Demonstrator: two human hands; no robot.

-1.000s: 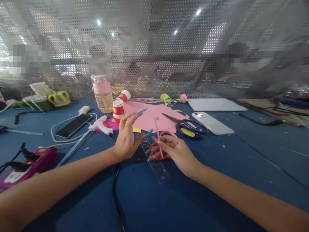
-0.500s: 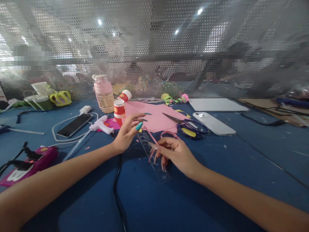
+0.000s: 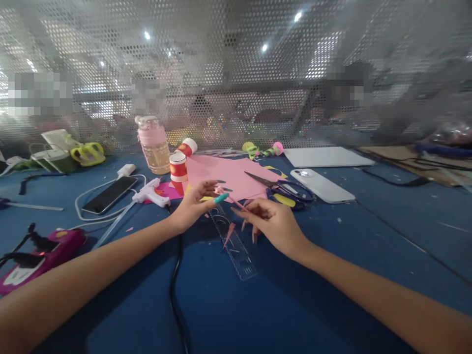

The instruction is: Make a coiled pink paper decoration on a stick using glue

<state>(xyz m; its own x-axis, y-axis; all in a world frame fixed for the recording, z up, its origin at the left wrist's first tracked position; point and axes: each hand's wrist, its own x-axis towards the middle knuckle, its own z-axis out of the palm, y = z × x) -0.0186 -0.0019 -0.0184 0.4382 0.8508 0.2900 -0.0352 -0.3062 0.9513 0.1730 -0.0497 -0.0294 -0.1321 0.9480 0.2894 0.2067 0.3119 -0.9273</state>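
A narrow pink paper strip [image 3: 238, 202] runs between my hands above a clear plastic ruler [image 3: 236, 253]. My left hand [image 3: 195, 204], with long teal nails, is closed on the strip's far end, which looks curled. The strip's near end is pinched by my right hand [image 3: 278, 223]. Pink scraps [image 3: 229, 235] lie on the ruler. Behind my hands are pink paper sheets [image 3: 221, 172], with dark-handled scissors [image 3: 283, 191] resting on their right side.
Left of the hands lie a white glue gun [image 3: 152, 194], a black phone [image 3: 110, 194] and a purple power strip [image 3: 47, 253]. Paper cups [image 3: 178, 167] and a pink bottle [image 3: 154, 147] stand behind. A white phone [image 3: 322, 186] lies right, and a black cable [image 3: 176, 280] crosses the front.
My left fingers have closed toward the strip's curled end. My right hand has risen slightly, and a pink scrap now shows uncovered on the ruler. The whole view has shifted slightly.
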